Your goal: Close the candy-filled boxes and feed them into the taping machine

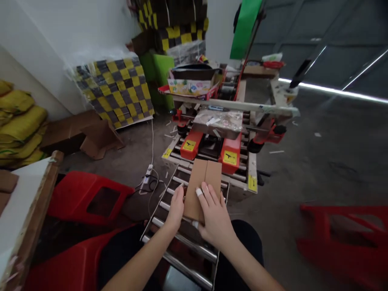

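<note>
A small brown cardboard box (203, 178) with its top flaps folded shut lies on a roller conveyor (169, 204), just short of a carton sealing machine (212, 145) with orange-red guards. My left hand (176, 208) presses against the box's left side, fingers together. My right hand (214, 216) lies flat on the box's top and near end, fingers stretched out, one fingertip wrapped in white tape.
Red plastic stools stand at left (87, 196) and right (342, 238). Stacks of yellow-and-black checkered cartons (115, 91) lean against the wall. Yellow sacks (18, 121) pile at far left. A white tabletop with a wooden edge (33, 210) is near left. A power strip (148, 173) lies on the floor.
</note>
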`<state>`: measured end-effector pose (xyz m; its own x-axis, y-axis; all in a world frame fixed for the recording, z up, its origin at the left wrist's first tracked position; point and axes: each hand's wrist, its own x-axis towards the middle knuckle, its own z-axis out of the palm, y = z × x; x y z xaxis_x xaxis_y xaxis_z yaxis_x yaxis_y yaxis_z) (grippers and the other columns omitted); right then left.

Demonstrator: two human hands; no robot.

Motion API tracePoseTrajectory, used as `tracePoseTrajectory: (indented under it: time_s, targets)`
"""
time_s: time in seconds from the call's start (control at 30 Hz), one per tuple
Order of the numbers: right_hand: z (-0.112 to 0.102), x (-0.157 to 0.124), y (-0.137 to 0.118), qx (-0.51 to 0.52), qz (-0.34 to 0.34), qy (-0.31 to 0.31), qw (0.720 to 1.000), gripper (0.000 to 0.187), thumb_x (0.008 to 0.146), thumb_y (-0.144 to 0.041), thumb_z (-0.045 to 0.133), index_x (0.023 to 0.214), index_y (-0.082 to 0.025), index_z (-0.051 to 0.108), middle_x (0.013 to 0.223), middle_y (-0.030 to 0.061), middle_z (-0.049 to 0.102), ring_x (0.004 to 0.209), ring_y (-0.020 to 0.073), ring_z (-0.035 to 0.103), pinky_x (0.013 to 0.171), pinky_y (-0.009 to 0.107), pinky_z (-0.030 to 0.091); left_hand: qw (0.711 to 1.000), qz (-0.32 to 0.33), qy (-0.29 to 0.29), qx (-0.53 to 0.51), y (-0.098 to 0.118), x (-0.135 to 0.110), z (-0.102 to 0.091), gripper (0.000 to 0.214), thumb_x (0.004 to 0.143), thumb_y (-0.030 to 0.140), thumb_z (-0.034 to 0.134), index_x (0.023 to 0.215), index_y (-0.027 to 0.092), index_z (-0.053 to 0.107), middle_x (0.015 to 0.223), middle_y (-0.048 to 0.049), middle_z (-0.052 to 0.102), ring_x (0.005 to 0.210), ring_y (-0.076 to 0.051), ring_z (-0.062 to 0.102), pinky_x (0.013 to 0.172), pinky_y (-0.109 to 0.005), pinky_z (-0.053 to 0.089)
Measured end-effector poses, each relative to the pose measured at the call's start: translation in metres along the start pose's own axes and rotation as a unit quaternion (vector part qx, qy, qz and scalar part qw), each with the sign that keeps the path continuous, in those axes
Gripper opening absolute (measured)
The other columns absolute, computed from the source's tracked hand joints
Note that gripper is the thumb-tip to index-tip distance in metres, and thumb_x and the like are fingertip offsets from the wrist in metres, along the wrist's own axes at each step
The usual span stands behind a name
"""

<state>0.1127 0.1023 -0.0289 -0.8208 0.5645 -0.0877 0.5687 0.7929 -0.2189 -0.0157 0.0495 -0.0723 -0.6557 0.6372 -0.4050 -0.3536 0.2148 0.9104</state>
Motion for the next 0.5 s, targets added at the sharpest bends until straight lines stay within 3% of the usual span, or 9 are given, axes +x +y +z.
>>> tracePoseTrajectory:
  time_s: [0.13,0.2,0.27,0.37,0.43,0.5]
  targets:
    - [-0.019,0.085,0.034,-0.023,0.028,0.024,0.999,0.082,0.072,-0.035,0.066,0.143,-0.012,0.03,0.153,0.0148,0.018,0.141,0.0326,0.016,0.11,0.06,0.023,0.998,0.063,-0.008,-0.011,-0.021,-0.006,-0.003,0.049,0.074,0.054,0.061,0.105,0.016,0.061,0.113,-0.0118,0.064,0.107,-0.023,0.059,0.099,-0.037,0.043]
    - [-0.032,0.116,0.045,-0.041,0.038,0.031,0.998,0.081,0.073,-0.037,0.068,0.141,-0.012,0.031,0.152,0.0167,0.021,0.14,0.0343,0.019,0.107,0.062,0.026,0.998,0.058,-0.016,-0.015,-0.035,-0.026,-0.014,0.046,0.071,0.051,0.065,0.1,0.016,0.063,0.107,-0.0113,0.066,0.102,-0.023,0.061,0.097,-0.038,0.044]
    - [-0.042,0.128,0.05,-0.053,0.05,0.053,0.996,0.076,0.075,-0.034,0.067,0.139,-0.01,0.035,0.15,0.0198,0.026,0.137,0.0365,0.024,0.105,0.061,0.029,0.999,0.03,-0.02,-0.018,-0.05,-0.056,-0.033,0.043,0.07,0.049,0.066,0.096,0.016,0.065,0.101,-0.0107,0.068,0.096,-0.022,0.062,0.092,-0.037,0.047]
    - [-0.026,0.114,0.05,-0.03,0.045,0.112,0.992,0.066,0.083,-0.031,0.052,0.138,-0.002,0.031,0.146,0.0285,0.028,0.134,0.0413,0.027,0.102,0.066,0.025,1.0,-0.001,0.016,-0.024,-0.072,-0.106,-0.072,0.039,0.07,0.048,0.065,0.092,0.015,0.067,0.092,-0.0097,0.069,0.087,-0.021,0.064,0.082,-0.034,0.051]
    - [0.01,0.083,0.046,0.0,-0.006,0.159,0.987,0.065,0.085,-0.035,0.044,0.141,-0.006,0.028,0.147,0.0251,0.029,0.135,0.0403,0.028,0.104,0.066,0.023,0.997,-0.006,0.08,-0.017,-0.085,-0.137,-0.104,0.038,0.073,0.048,0.063,0.09,0.014,0.068,0.088,-0.0092,0.069,0.082,-0.02,0.064,0.079,-0.032,0.052]
    - [0.058,0.038,0.035,0.046,-0.058,0.138,0.988,0.058,0.083,-0.038,0.041,0.135,-0.012,0.04,0.14,0.0218,0.042,0.129,0.0389,0.039,0.102,0.069,0.025,0.986,-0.002,0.167,0.011,-0.091,-0.162,-0.141,0.037,0.074,0.048,0.062,0.087,0.014,0.068,0.086,-0.0091,0.069,0.081,-0.019,0.064,0.076,-0.032,0.053]
